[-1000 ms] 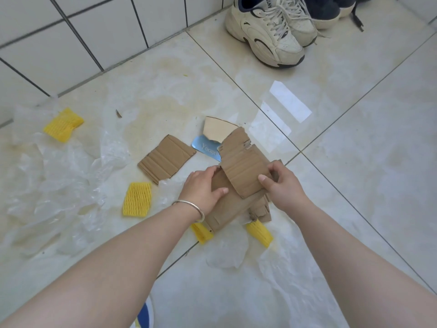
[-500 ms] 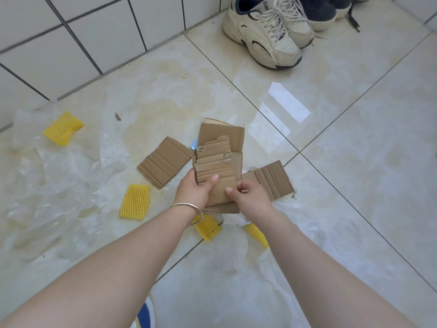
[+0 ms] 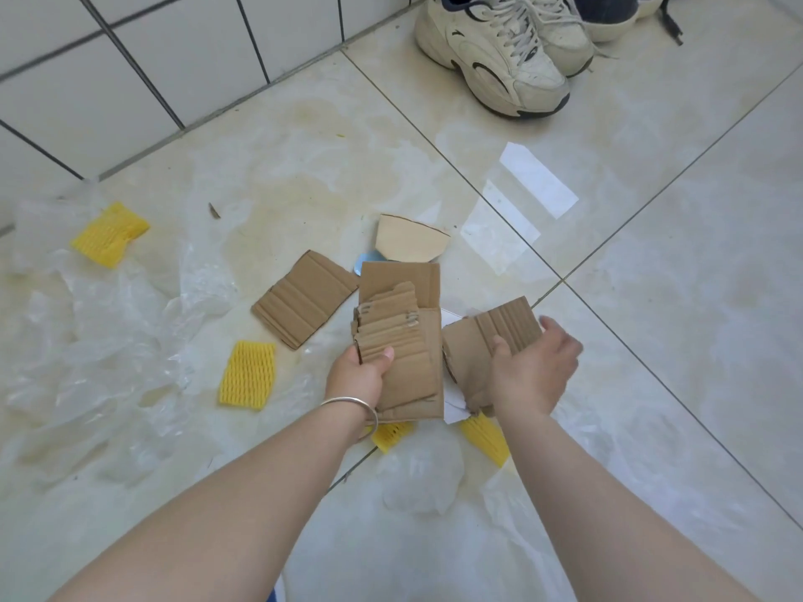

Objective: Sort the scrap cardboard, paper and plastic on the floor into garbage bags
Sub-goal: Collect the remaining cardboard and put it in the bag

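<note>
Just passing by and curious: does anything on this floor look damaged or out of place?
Yes. The cardboard stack in the left hand has ragged, torn edges, and crumpled clear plastic and yellow foam netting lie strewn over the stained tile floor.

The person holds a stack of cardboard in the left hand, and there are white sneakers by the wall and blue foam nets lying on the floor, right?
Almost. The foam nets on the floor are yellow, not blue; the head view shows it. The rest holds: the left hand grips the stack of cardboard, and white sneakers stand by the wall.
</note>
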The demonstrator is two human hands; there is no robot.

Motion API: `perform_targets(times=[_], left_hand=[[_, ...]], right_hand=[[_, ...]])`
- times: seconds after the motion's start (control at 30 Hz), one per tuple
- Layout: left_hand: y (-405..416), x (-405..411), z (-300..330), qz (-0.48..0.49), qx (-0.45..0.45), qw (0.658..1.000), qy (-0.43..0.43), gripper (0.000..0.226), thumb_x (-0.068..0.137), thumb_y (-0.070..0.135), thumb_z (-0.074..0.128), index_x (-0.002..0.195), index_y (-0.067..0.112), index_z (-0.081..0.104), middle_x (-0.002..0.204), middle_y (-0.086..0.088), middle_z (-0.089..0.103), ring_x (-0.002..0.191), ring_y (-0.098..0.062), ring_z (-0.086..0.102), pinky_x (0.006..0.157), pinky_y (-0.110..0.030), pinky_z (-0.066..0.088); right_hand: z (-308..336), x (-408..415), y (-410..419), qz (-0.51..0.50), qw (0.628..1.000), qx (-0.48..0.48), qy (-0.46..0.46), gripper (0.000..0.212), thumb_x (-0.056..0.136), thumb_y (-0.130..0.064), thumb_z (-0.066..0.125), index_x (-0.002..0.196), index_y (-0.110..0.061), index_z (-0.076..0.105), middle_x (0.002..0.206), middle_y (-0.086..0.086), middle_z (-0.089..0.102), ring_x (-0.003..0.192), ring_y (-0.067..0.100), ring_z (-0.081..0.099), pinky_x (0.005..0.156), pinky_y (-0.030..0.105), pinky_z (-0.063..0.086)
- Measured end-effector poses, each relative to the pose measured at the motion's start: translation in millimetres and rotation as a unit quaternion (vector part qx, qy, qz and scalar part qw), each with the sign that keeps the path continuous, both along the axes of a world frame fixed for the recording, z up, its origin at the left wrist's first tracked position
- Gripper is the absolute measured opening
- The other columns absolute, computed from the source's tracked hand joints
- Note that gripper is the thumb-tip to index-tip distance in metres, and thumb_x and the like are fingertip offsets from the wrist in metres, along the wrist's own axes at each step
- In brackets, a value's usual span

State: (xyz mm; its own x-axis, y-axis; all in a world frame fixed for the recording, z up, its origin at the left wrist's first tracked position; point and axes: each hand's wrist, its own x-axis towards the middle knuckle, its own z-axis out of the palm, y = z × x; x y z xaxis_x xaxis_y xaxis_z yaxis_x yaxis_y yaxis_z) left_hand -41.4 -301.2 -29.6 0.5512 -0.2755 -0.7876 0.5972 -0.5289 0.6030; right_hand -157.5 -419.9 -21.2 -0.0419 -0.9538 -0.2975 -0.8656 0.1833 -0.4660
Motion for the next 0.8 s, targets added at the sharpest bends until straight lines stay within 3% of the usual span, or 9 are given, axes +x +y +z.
perform_targets(times=[0.07,0.17,0.33,0.5,0.67,0.73,0.8], left_hand=[[-0.9,-8.7,-3.5,-0.007,0.024,1.0,-0.015,0.022,0.086,0.025,0.063,0.106,0.016,0.062,0.118,-0.006,0.062,0.104,-0.027,0.061,0.097,-0.041,0.049],[-4.3,-18.6,-7.6,-0.013,0.061,0.997,-0.046,0.047,0.073,0.041,0.064,0.109,0.011,0.063,0.129,-0.012,0.056,0.113,-0.031,0.057,0.102,-0.045,0.045],[-13.0,-18.5,-5.3,-0.01,0.077,0.995,-0.058,0.036,0.086,0.03,0.061,0.116,0.012,0.06,0.127,-0.011,0.057,0.114,-0.03,0.056,0.102,-0.042,0.045],[-17.4,-16.4,-6.7,0.003,0.083,0.995,-0.056,0.038,0.088,0.028,0.059,0.121,0.01,0.056,0.125,-0.011,0.058,0.116,-0.031,0.055,0.103,-0.042,0.043],[-19.4,-17.6,-8.8,-0.004,0.07,0.997,-0.044,0.031,0.089,0.024,0.058,0.118,0.013,0.058,0.119,-0.008,0.063,0.111,-0.028,0.059,0.099,-0.039,0.046],[-18.1,-15.5,-9.3,0.007,0.079,0.996,-0.046,0.035,0.089,0.025,0.059,0.121,0.012,0.057,0.121,-0.008,0.063,0.112,-0.028,0.058,0.101,-0.04,0.046],[-15.2,-12.7,-10.4,0.022,0.081,0.996,-0.041,0.036,0.088,0.025,0.059,0.122,0.012,0.056,0.122,-0.008,0.062,0.113,-0.028,0.058,0.101,-0.04,0.046]], right_hand=[[-1.3,-0.1,-1.1,-0.09,0.995,0.039,-0.029,0.081,0.081,-0.029,0.071,0.145,-0.011,0.026,0.142,0.014,0.03,0.13,0.034,0.032,0.102,0.045,0.037],[-10.5,1.4,1.1,-0.133,0.982,0.125,-0.048,0.091,0.077,-0.035,0.074,0.146,-0.008,0.021,0.146,0.014,0.034,0.134,0.035,0.031,0.106,0.046,0.033],[-17.5,7.0,1.7,-0.121,0.978,0.166,-0.027,0.084,0.075,-0.038,0.074,0.141,-0.008,0.031,0.143,0.011,0.037,0.131,0.035,0.038,0.102,0.045,0.037],[-16.6,11.1,-0.2,-0.202,0.952,0.225,-0.036,0.091,0.073,-0.032,0.078,0.142,-0.006,0.024,0.139,0.017,0.031,0.122,0.04,0.045,0.095,0.042,0.042],[-21.8,10.9,5.0,-0.209,0.955,0.182,-0.108,0.089,0.071,-0.02,0.08,0.141,-0.012,0.026,0.135,0.016,0.048,0.122,0.035,0.05,0.099,0.043,0.045],[-20.0,12.2,8.1,-0.206,0.954,0.175,-0.134,0.083,0.073,-0.021,0.078,0.14,-0.011,0.03,0.126,0.011,0.056,0.122,0.032,0.05,0.097,0.04,0.046],[-16.5,14.0,8.4,-0.186,0.957,0.174,-0.142,0.062,0.076,-0.024,0.075,0.129,-0.008,0.046,0.111,0.004,0.06,0.115,0.029,0.055,0.095,0.037,0.047]])
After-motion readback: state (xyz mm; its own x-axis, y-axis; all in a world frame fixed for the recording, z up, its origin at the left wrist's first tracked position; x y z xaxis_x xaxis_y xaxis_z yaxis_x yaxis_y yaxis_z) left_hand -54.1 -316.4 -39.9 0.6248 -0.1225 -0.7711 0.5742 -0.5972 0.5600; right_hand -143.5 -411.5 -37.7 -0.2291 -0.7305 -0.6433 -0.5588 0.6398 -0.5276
